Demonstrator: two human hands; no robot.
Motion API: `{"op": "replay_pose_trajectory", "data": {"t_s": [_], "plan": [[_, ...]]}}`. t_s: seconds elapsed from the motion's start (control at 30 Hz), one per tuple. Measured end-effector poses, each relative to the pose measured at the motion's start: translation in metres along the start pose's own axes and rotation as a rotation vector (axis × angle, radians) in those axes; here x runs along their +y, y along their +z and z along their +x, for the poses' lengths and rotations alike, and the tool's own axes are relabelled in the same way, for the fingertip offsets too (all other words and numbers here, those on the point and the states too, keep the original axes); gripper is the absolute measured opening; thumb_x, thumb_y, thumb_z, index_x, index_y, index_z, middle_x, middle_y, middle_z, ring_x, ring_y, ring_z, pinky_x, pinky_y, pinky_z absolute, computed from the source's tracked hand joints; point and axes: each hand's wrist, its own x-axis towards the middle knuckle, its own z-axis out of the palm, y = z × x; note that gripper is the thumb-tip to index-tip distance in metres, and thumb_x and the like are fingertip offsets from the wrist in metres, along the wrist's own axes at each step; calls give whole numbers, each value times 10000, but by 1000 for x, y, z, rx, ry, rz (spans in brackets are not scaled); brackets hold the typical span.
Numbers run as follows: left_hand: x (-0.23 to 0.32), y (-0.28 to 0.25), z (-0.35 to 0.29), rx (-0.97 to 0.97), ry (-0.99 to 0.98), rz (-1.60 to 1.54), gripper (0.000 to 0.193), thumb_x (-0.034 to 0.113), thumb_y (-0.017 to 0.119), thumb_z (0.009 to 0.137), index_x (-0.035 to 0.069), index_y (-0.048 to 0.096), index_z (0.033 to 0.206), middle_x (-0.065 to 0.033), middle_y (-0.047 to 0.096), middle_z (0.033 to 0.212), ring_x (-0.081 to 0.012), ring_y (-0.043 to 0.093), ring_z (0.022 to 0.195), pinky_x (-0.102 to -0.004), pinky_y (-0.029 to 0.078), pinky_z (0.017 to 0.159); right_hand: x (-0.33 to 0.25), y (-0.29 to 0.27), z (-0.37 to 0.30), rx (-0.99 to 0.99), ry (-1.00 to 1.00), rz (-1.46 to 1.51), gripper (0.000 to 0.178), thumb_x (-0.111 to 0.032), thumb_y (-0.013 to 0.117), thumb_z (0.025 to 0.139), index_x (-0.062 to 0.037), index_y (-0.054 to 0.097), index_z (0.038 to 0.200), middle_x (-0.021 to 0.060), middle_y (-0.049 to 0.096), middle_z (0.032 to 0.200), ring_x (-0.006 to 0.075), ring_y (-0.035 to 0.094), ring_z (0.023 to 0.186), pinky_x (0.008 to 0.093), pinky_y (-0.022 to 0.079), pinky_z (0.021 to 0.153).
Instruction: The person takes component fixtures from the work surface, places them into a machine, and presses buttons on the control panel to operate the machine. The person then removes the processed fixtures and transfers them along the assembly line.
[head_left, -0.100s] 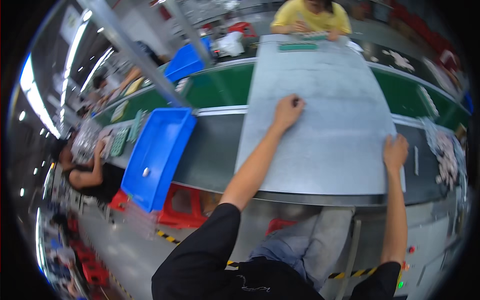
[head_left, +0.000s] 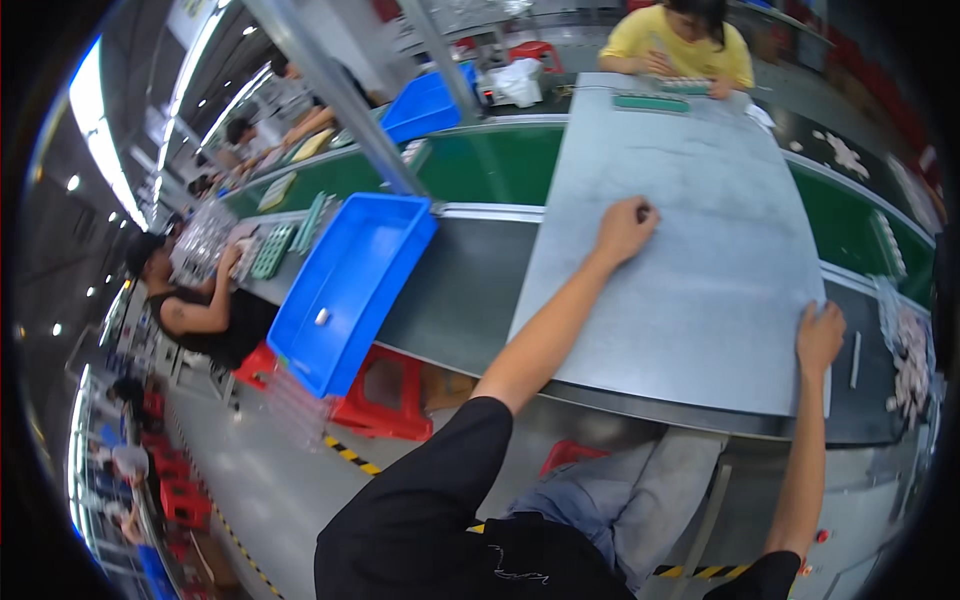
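Note:
A large pale grey sheet lies across the worktable and reaches over the green conveyor. My left hand is closed in a fist over the sheet's middle. A dark spot shows in its curl; whether that is a small object or shadow is unclear. At the sheet's right edge my right hand has its fingers bent around the border. Beside that hand a thin pale strip lies on the dark tabletop. Green trays rest at the sheet's far end, in front of a person in yellow.
A blue bin with one small white piece stands to the left, near a metal post. Pinkish pieces and clear plastic lie at far right. Red stools stand below the table. Another person works at left.
The whole scene has shifted right in the picture as my view turned. Both hands keep about the same places on the sheet.

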Motion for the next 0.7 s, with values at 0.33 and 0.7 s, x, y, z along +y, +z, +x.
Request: {"op": "replay_pose_trajectory", "data": {"t_s": [0.33, 0.7], "plan": [[6, -8, -15, -54, -97, -39, 232, 222, 671, 917, 1, 706, 858, -121, 707, 726, -243, 676, 660, -367, 515, 652, 1, 0, -11, -58, -4, -18, 484, -387, 500, 1020, 12, 593, 1278, 193, 621, 1273, 385, 562, 1199, 504, 473, 975], [2, -8, -16, -53, -77, -11, 229, 205, 656, 942, -9, 711, 882, -98, 725, 726, -175, 680, 633, -323, 511, 632, -10, -11, -15, -71, 15, -13, 469, -377, 514, 1017, 15, 601, 1260, 187, 632, 1252, 376, 568, 1178, 499, 468, 970]]}}
